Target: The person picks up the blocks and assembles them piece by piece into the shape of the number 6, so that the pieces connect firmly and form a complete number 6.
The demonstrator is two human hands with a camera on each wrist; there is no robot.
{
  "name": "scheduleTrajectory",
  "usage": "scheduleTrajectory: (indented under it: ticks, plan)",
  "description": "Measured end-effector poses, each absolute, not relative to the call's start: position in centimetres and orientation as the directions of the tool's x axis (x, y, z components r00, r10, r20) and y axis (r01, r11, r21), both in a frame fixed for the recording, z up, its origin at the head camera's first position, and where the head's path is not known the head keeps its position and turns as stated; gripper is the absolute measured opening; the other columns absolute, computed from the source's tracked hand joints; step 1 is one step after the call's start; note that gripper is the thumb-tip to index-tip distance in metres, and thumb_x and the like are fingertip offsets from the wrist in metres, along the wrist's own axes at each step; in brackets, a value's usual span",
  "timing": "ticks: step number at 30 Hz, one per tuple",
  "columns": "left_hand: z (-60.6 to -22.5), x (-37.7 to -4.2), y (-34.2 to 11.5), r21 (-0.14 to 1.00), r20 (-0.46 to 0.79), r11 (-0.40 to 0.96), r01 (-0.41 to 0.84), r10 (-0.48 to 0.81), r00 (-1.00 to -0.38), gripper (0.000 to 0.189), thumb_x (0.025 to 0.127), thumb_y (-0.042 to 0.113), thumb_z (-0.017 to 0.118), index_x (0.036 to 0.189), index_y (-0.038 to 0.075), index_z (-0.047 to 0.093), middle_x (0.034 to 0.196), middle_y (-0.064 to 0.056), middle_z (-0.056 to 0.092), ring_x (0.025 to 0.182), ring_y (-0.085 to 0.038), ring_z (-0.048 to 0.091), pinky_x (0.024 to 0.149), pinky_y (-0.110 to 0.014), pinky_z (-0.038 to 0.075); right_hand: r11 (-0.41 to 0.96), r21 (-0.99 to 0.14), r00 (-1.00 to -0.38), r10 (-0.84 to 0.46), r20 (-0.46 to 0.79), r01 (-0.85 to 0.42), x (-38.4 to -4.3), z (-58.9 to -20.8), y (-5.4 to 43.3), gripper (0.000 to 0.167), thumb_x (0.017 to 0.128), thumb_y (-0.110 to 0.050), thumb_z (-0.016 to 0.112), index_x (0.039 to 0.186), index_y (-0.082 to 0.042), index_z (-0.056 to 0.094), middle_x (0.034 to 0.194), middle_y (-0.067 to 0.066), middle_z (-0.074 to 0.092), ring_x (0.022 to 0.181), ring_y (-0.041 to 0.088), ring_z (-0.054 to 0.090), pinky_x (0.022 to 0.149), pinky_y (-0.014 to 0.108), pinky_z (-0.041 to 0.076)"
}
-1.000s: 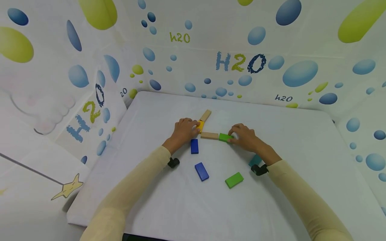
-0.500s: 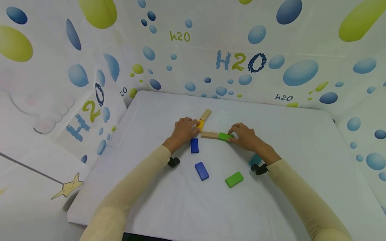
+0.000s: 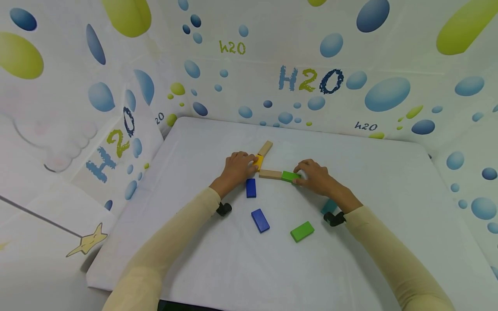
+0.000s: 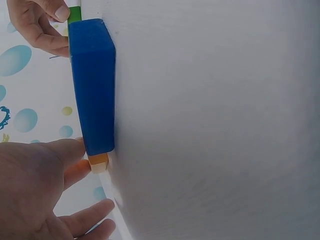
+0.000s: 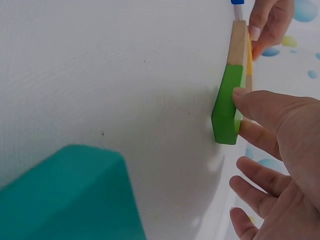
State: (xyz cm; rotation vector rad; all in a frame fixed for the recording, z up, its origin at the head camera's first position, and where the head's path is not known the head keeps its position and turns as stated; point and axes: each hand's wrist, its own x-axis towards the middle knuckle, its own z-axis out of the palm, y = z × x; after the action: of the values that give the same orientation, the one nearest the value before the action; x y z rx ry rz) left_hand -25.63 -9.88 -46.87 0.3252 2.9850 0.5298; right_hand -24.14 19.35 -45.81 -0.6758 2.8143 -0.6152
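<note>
My left hand [image 3: 238,166] pinches a yellow block [image 3: 258,162] between thumb and index finger. Its far end meets a plain wooden block [image 3: 266,148], angled away. Another plain wooden block [image 3: 270,174] runs right from near the yellow one. End to end with it lies a green block [image 5: 229,102], whose free end my right hand [image 3: 316,178] pinches with thumb and index finger. The other right fingers are spread behind it in the right wrist view. A dark blue block [image 4: 93,87] lies just in front of my left hand and partly hides the yellow block in the left wrist view.
Nearer on the white table [image 3: 218,268] lie a second blue block [image 3: 260,221] and a second green block [image 3: 302,232]. A teal block [image 5: 75,195] lies beneath my right wrist. A printed sheet [image 3: 253,77] stands behind the table.
</note>
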Motion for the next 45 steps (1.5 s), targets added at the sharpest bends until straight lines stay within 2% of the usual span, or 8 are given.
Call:
scheduleTrajectory:
  ticks: [10, 23, 35, 45]
  plan:
    - [-46.8, -25.7, -10.0, 0.350, -0.052, 0.916, 0.194, 0.226, -0.973, 0.043, 0.108, 0.038, 0.061, 0.148, 0.023, 0.062, 0.153, -0.015, 0.055, 0.146, -0.038, 0.044, 0.117, -0.058, 0.036, 0.807, -0.438, -0.876, -0.475, -0.082, -0.397, -24.1, -45.6, 19.1, 0.033, 0.100, -0.025, 0.075, 0.127, -0.007, 0.067, 0.150, 0.026, 0.051, 0.141, 0.046, 0.048, 0.101, 0.068, 0.039]
    - [-46.8, -25.7, -10.0, 0.335, -0.050, 0.922, 0.195, 0.224, -0.973, 0.044, 0.108, 0.040, 0.061, 0.149, 0.023, 0.061, 0.154, -0.015, 0.054, 0.146, -0.038, 0.044, 0.117, -0.058, 0.037, 0.809, -0.433, -0.877, -0.473, -0.078, -0.398, -24.1, -45.7, 19.1, 0.037, 0.100, -0.026, 0.074, 0.131, -0.006, 0.066, 0.150, 0.025, 0.051, 0.141, 0.044, 0.048, 0.100, 0.067, 0.041]
    - [-46.9, -25.7, -10.2, 0.330, -0.059, 0.924, 0.193, 0.224, -0.973, 0.044, 0.108, 0.040, 0.060, 0.149, 0.023, 0.061, 0.154, -0.015, 0.054, 0.145, -0.038, 0.044, 0.117, -0.058, 0.037, 0.818, -0.431, -0.888, -0.454, -0.075, -0.381, -23.5, -45.2, 20.4, 0.041, 0.101, -0.030, 0.073, 0.134, -0.006, 0.065, 0.150, 0.027, 0.050, 0.143, 0.046, 0.045, 0.101, 0.071, 0.039]
    - [-46.9, -25.7, -10.0, 0.343, -0.053, 0.916, 0.206, 0.238, -0.970, 0.044, 0.109, 0.039, 0.060, 0.149, 0.022, 0.060, 0.154, -0.016, 0.054, 0.145, -0.038, 0.044, 0.117, -0.058, 0.037, 0.842, -0.445, -0.907, -0.399, -0.133, -0.305, -21.5, -43.9, 22.4, 0.046, 0.102, -0.039, 0.070, 0.137, -0.009, 0.065, 0.157, 0.026, 0.045, 0.148, 0.047, 0.039, 0.105, 0.077, 0.032]
